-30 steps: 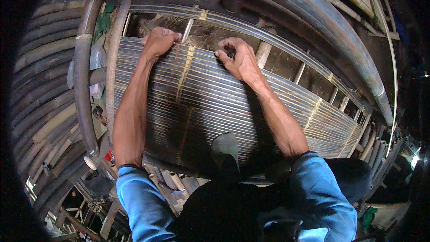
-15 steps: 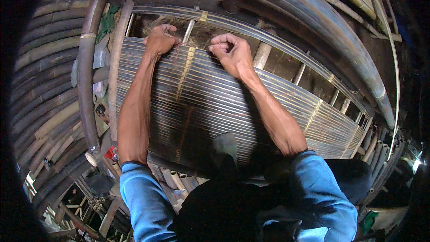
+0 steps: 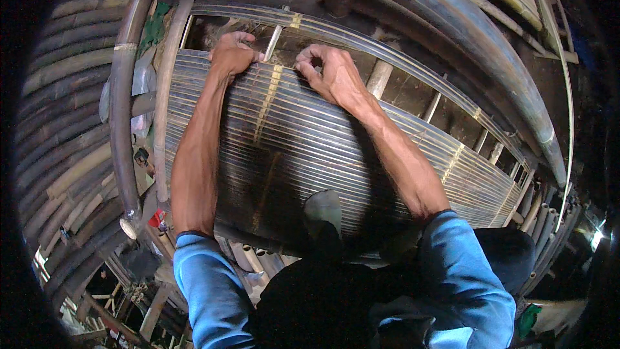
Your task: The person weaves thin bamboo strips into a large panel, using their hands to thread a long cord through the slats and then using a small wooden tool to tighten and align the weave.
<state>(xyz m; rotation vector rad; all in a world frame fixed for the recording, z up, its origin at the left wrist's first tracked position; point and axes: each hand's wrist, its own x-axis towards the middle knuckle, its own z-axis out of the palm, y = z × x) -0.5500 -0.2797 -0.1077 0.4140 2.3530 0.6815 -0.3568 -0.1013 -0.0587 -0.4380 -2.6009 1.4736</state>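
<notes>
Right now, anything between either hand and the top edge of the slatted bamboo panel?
Nothing visible. The left hand and right hand both rest directly on the top edge of the slatted bamboo panel, either side of the pale binding strip.

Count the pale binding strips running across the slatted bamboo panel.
2 that show plainly: one binding strip just below and between the left hand and right hand, another toward the panel's right end. The person's body may hide more lower down.

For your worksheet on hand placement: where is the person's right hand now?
In the head view, the right hand pinches the slatted bamboo panel's top edge, right of the left hand.
</notes>
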